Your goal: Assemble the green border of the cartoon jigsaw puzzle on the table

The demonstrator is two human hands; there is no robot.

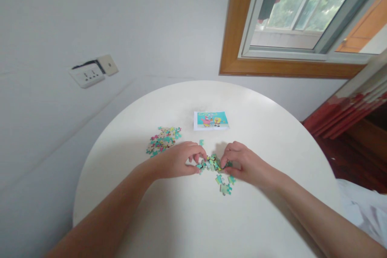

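My left hand [178, 160] and my right hand [242, 162] meet at the middle of a round white table [187, 217]. Both have their fingers curled and pinched on a small cluster of green and yellow jigsaw pieces [211, 164] lying between them. A few loose green pieces [225, 183] lie just in front of my right hand, and one single piece [201, 142] sits just behind the cluster. A larger pile of mixed pieces [163, 139] lies to the left, beyond my left hand.
A small jigsaw box with a cartoon picture [211, 120] lies flat behind the hands. A wall socket [87, 74] is on the white wall at left. A wood-framed window [302, 20] is at upper right, with red fabric [347, 109] below it.
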